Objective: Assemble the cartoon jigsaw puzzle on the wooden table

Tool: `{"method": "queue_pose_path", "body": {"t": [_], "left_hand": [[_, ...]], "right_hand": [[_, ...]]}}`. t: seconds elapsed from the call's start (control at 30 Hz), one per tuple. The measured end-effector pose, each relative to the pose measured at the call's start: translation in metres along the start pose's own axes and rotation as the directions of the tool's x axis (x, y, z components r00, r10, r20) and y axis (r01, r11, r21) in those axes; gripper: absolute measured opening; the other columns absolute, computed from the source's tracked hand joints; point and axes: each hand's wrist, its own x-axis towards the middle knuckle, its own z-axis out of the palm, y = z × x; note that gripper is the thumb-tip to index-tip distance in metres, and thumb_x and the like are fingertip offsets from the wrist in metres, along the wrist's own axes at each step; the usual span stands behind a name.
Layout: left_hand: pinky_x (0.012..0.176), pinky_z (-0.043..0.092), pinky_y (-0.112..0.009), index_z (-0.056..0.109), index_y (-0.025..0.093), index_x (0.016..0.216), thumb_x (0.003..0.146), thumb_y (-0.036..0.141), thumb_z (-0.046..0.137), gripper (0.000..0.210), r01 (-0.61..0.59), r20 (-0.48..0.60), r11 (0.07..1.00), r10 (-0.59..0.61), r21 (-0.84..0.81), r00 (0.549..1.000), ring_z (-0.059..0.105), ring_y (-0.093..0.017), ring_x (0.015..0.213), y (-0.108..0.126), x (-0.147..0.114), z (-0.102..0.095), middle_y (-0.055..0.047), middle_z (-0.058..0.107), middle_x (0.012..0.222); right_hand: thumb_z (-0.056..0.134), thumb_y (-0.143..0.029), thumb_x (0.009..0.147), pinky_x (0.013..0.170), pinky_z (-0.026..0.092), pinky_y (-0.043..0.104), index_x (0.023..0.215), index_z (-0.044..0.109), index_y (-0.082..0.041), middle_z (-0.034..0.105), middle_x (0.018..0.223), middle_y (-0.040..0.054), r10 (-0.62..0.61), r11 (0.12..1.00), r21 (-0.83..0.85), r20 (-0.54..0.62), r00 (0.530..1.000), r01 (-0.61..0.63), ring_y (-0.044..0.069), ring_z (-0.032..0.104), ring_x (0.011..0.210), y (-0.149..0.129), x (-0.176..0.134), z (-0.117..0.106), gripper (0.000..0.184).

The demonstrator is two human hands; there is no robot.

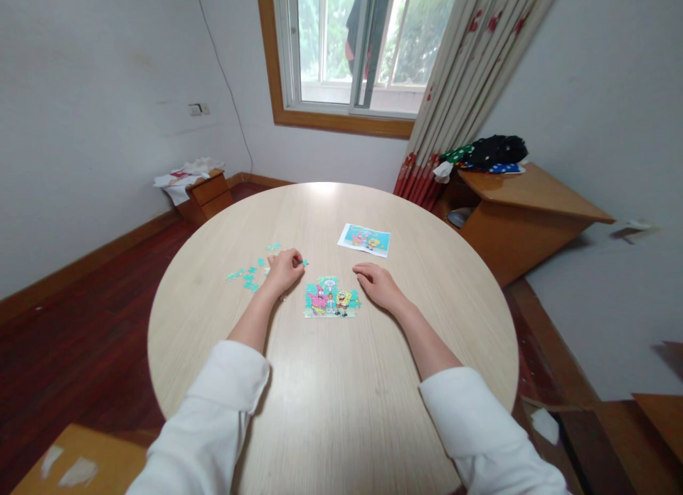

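Observation:
A partly assembled jigsaw puzzle (331,299) with cartoon figures, pink on the left and yellow on the right, lies flat on the table. My left hand (285,271) is at its upper left, thumb and fingertips pinched on a small teal puzzle piece (304,262). Just beyond the puzzle's upper right corner rests my right hand (378,283), its fingers stretched loosely toward the puzzle and no piece visible in them. Loose puzzle pieces (250,274), mostly teal, are scattered left of my left hand. Some are partly hidden behind that hand.
A printed reference picture (365,240) lies behind the puzzle on the round wooden table (331,410). Beyond the table stand a small wooden cabinet (209,195) at left and a tilted wooden desk (523,217) with cloths at right. A person (356,25) shows behind the window.

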Motion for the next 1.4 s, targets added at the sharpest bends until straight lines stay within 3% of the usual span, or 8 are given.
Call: {"method": "queue_pose_path", "body": {"t": [0.17,0.27,0.43,0.53,0.63,0.87,1.1,1.4], "left_hand": [[0.076,0.035,-0.033,0.058,0.018,0.073,0.066,0.011,0.056,0.01,-0.044,-0.094,0.977,0.024,-0.21,0.995,0.053,-0.016,0.065,-0.001,0.002,-0.001,0.001,0.057,0.064],[0.066,0.039,-0.028,0.063,0.018,0.078,0.064,0.014,0.06,0.015,-0.024,-0.095,0.89,-0.021,-0.455,0.995,0.051,-0.014,0.062,0.001,0.005,-0.001,0.0,0.059,0.066],[0.059,0.041,-0.025,0.066,0.015,0.079,0.059,0.021,0.069,0.021,0.184,0.093,0.501,-0.202,-0.846,0.975,0.052,-0.01,0.057,0.008,0.008,0.0,0.0,0.061,0.066],[0.058,0.043,-0.024,0.064,0.014,0.076,0.057,0.022,0.074,0.024,0.268,0.203,0.292,-0.235,-0.918,0.951,0.055,-0.009,0.054,0.015,0.005,0.0,0.001,0.061,0.065],[0.064,0.048,-0.026,0.061,0.013,0.073,0.059,0.019,0.075,0.021,0.318,0.274,0.194,-0.222,-0.928,0.936,0.06,-0.01,0.056,0.025,0.001,-0.002,0.001,0.062,0.064],[0.075,0.051,-0.031,0.058,0.012,0.066,0.066,0.012,0.071,0.014,0.415,0.399,0.144,-0.127,-0.898,0.908,0.066,-0.014,0.065,0.051,-0.007,0.001,-0.006,0.069,0.069],[0.077,0.049,-0.032,0.056,0.012,0.062,0.061,0.017,0.078,0.022,0.46,0.468,0.172,0.007,-0.871,0.884,0.067,-0.017,0.064,0.065,-0.019,0.017,-0.003,0.064,0.058],[0.073,0.049,-0.029,0.058,0.012,0.063,0.058,0.026,0.08,0.026,0.485,0.503,0.2,0.047,-0.851,0.863,0.067,-0.017,0.064,0.069,-0.023,0.021,-0.004,0.067,0.063]], "right_hand": [[0.049,-0.013,0.08,0.093,0.047,0.038,0.094,0.07,-0.017,0.069,0.104,0.01,0.016,1.0,0.027,-0.016,1.0,-0.016,0.02,0.063,0.1,-0.002,0.0,0.0,0.026],[0.048,-0.014,0.08,0.088,0.049,0.037,0.092,0.069,-0.018,0.071,0.098,0.0077,0.047,0.997,0.068,-0.067,0.997,-0.042,0.019,0.064,0.093,-0.003,-0.001,0.0,0.025],[0.046,-0.015,0.077,0.081,0.051,0.034,0.083,0.069,-0.017,0.071,0.089,0.0074,0.128,0.983,0.154,-0.21,0.969,-0.097,0.018,0.065,0.084,-0.005,0.001,-0.001,0.024],[0.045,-0.015,0.074,0.08,0.051,0.035,0.079,0.069,-0.016,0.071,0.085,0.0069,0.184,0.967,0.225,-0.281,0.942,-0.122,0.018,0.065,0.082,-0.005,0.003,-0.001,0.024],[0.047,-0.019,0.073,0.077,0.051,0.035,0.078,0.069,-0.016,0.071,0.083,0.0064,0.28,0.918,0.363,-0.308,0.909,-0.16,0.018,0.065,0.078,-0.005,0.006,0.0,0.022],[0.056,-0.03,0.072,0.073,0.052,0.033,0.085,0.069,-0.016,0.071,0.083,0.0063,0.355,0.795,0.572,-0.166,0.92,-0.203,0.017,0.065,0.077,-0.021,0.009,0.003,0.023],[0.061,-0.036,0.073,0.078,0.051,0.034,0.09,0.07,-0.017,0.072,0.094,0.0077,0.294,0.781,0.592,-0.073,0.953,-0.196,0.019,0.065,0.084,-0.041,0.005,0.004,0.027],[0.062,-0.034,0.07,0.073,0.05,0.031,0.075,0.068,-0.015,0.07,0.078,0.0053,0.288,0.751,0.634,-0.063,0.956,-0.185,0.017,0.064,0.075,-0.041,0.006,0.005,0.02]]}}
